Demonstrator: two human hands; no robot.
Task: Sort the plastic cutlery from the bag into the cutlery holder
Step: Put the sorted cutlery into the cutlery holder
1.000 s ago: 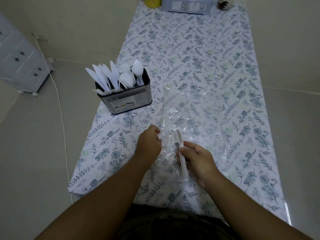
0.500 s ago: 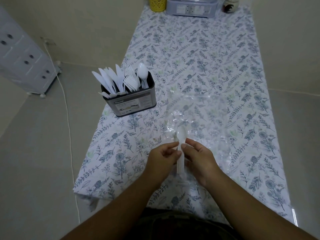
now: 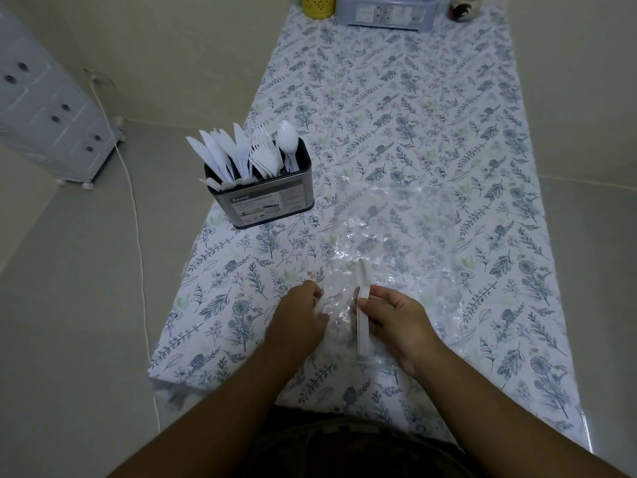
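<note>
While right hand (image 3: pixel 396 319) pinches a spoon (image 3: pixel 362 301), left hand (image 3: pixel 303 319) grip pinches something white, mostly hidden.

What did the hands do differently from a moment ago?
The left hand came in to the spoon half a second ago, then pulled back left; it now pinches something pale at the bag edge. The right hand kept gripping the spoon, bowl pointing away. The cutlery holder, with its knives, forks and spoons, stayed put.
</note>
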